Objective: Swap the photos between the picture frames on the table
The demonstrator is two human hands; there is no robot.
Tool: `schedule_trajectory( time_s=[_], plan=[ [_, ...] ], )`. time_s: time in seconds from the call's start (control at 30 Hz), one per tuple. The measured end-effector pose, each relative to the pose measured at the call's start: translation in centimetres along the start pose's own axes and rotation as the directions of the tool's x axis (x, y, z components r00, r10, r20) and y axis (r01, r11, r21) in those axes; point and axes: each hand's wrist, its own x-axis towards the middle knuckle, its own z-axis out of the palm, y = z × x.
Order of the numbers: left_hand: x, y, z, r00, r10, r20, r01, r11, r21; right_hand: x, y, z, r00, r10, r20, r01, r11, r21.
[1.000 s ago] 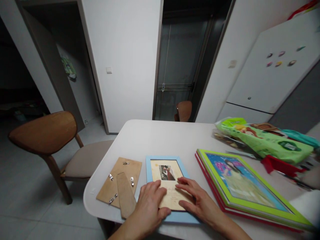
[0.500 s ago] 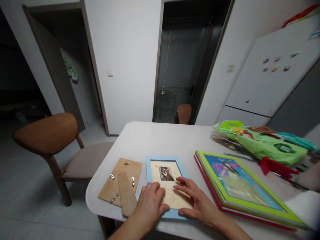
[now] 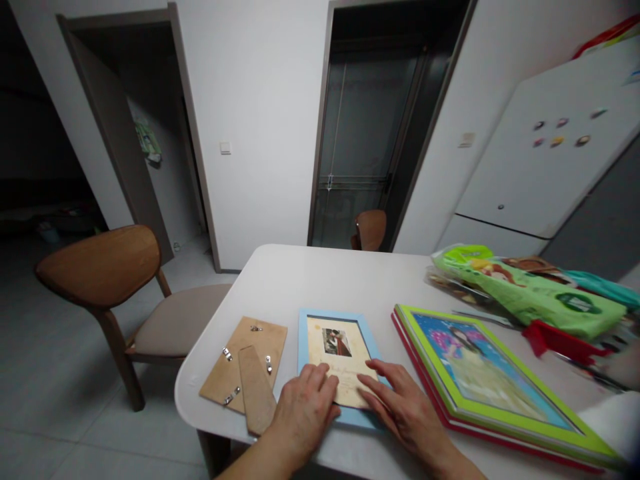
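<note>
We have both hands on a blue picture frame (image 3: 306, 347) that lies flat on the white table (image 3: 320, 280). Our left hand (image 3: 303, 417) is open, with its fingers (image 3: 313, 377) bent a little and resting on the low part of a paper card (image 3: 333, 357). Our right hand (image 3: 405, 407) is open too, with its fingers (image 3: 375, 370) spread out on the card. Neither hand is gripping anything. The card sits in the frame and has a small photo (image 3: 337, 342) on it.

At 9 o'clock from the frame lies a wooden back board (image 3: 225, 377) with small metal clips (image 3: 227, 354). A long wooden stand (image 3: 257, 390) lies on top of it, just beside our left hand. At 3 o'clock lies a green frame (image 3: 520, 437) on a red frame (image 3: 425, 383). At 2 o'clock is a green plastic bag (image 3: 530, 293).
</note>
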Motion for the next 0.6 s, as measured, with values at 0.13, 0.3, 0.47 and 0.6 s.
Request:
schedule_trajectory(
  time_s=[0.13, 0.3, 0.47, 0.6],
  plan=[
    [0.8, -0.2, 0.3, 1.000, 0.006, 0.013, -0.006, 1.000, 0.003, 0.1, 0.3, 0.0, 0.996, 0.067, 0.059, -0.068, 0.998, 0.015],
    [1.1, -1.3, 0.4, 0.998, -0.061, 0.003, 0.061, 0.998, -0.006, 0.3, 0.9, 0.3, 0.988, 0.087, 0.124, -0.089, 0.996, 0.014],
    [1.4, -1.8, -0.6, 0.998, -0.004, 0.069, 0.004, 1.000, -0.002, 0.5, 0.6, 0.3, 0.989, 0.042, 0.139, -0.042, 0.999, -0.007],
    [1.7, -1.6, -0.9, 0.997, -0.006, 0.081, 0.003, 0.999, 0.037, 0.5, 0.9, 0.3, 0.991, 0.056, 0.124, -0.059, 0.998, 0.015]
  ],
)
